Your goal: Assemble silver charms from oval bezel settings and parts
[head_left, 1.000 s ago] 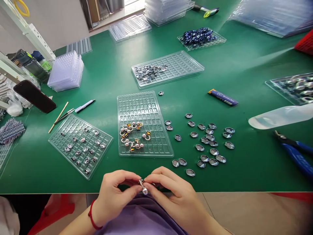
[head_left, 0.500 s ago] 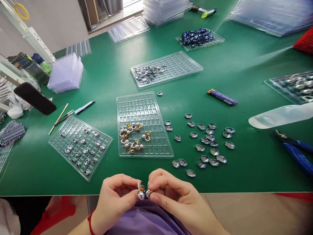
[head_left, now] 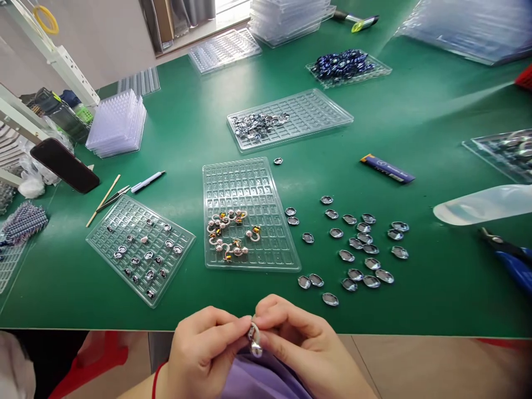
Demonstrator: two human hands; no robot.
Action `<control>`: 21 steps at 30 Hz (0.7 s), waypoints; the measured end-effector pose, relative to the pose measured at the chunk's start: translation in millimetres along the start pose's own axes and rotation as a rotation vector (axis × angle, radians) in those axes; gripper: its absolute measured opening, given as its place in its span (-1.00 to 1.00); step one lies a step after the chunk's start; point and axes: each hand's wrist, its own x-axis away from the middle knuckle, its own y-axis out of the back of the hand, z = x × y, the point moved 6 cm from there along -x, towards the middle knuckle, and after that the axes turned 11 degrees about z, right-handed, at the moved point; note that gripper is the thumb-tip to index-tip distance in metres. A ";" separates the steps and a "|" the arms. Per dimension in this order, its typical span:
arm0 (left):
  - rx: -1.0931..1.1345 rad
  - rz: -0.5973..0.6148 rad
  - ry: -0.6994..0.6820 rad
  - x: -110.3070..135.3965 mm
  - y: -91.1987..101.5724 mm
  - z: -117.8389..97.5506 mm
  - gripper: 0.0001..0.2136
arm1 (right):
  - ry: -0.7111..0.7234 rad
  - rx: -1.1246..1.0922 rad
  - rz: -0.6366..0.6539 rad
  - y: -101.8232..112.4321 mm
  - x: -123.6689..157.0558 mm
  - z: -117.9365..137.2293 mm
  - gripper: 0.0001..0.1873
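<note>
Head view: left hand [head_left: 205,346] and right hand [head_left: 297,342], parted moments ago, are meeting, fingers of both clamping one ring [head_left: 255,346], seemingly steadying it.

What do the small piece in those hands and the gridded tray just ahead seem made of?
Small piece: metal or metal-coated plastic, polished silver, given its bright highlights.
Gridded tray: likely thin moulded plastic, clear, glossy; the green tabletop shows through.

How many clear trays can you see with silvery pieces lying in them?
4: the left tray, angled beyond the left hand; the middle tray; the wide tray behind that; and the right tray, cut off by the picture's edge. Others may be hidden.
</note>
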 end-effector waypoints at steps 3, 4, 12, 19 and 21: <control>0.069 0.008 0.044 1.8 -1.0 3.4 -0.58 | 0.024 0.036 -0.013 0.5 1.3 0.1 -0.89; 0.101 0.006 0.069 2.4 -1.6 5.7 -0.60 | 0.028 0.057 -0.015 0.6 2.2 0.0 -0.88; 0.221 -0.103 0.096 10.5 -7.6 16.9 -0.71 | 0.233 0.407 0.156 -15.6 8.4 10.1 -0.75; 0.133 -0.126 0.024 10.9 -5.5 15.1 -0.60 | 0.310 0.507 0.179 -24.7 6.0 15.4 -0.77; 0.173 -0.097 0.042 8.5 -7.5 17.0 -0.56 | 0.389 0.564 0.161 -28.2 8.2 19.5 -0.78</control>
